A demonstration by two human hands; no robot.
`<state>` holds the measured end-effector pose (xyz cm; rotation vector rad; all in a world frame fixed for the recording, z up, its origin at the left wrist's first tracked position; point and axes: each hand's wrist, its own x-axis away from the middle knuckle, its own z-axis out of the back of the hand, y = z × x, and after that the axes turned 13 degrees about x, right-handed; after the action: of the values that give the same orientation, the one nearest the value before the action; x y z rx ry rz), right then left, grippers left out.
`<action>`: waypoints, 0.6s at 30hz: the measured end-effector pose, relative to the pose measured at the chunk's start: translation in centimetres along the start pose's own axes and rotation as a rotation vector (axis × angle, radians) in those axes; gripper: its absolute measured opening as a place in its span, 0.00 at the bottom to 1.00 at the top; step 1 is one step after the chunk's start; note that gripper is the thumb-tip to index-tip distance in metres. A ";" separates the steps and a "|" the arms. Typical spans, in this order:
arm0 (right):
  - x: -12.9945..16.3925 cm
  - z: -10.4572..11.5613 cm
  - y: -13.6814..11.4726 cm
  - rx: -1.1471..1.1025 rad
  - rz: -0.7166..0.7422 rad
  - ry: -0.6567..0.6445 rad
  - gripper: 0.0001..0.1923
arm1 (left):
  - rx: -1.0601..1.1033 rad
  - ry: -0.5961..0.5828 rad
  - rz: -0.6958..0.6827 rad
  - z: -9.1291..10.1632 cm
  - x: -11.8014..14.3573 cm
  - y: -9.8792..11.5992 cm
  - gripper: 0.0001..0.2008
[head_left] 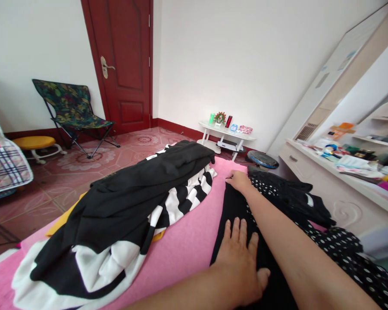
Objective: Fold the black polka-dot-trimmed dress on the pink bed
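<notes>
At the far left edge a plaid-covered cushion [3, 161] juts in, with a round yellow stool [34, 143] and a folding camp chair [71, 113] behind it on the open tiled floor [84, 172], which runs bare to the red door [124, 64]. Nearer, a pink cover [181, 249] spreads across the foreground. On its left half sits a heap of black and black-and-white striped clothes [126, 206], its far end reaching the cover's edge and its near end spilling toward the lower left corner. A clear pink strip lies between that heap and the black garment [233, 215], which is stretched lengthwise along the cover's right part. The left hand [242, 262] lies flat on this garment near its left border, fingers extended and slightly apart, palm down. The right hand [238, 180] reaches further out, at the garment's far end close to the cover's far edge, fingers curled; whether it grips the cloth cannot be told. Just right of the arm, a black polka-dot garment [342, 249] is bunched up to the cover's right side. Beyond it stand a small white table [226, 137] by the wall and a white dresser [326, 181] crowded with small items.
</notes>
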<state>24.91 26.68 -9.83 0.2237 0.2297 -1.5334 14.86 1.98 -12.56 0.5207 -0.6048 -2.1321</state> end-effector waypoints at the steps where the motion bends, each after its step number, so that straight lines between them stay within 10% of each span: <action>1: -0.3 -0.4 0.1 0.003 -0.022 -0.009 0.12 | 0.008 0.010 -0.002 0.0 0.0 0.0 0.36; 11: 1.4 -1.6 1.8 -0.119 -0.013 -0.070 0.13 | 0.018 0.000 0.008 0.5 -0.1 -0.2 0.36; 18: 6.7 5.6 14.1 -0.011 -0.219 -0.023 0.12 | -0.041 0.016 0.003 0.1 0.0 -0.2 0.36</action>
<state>39.22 19.00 -6.41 0.1765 0.2504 -1.7506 14.71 2.06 -12.59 0.5133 -0.5511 -2.1307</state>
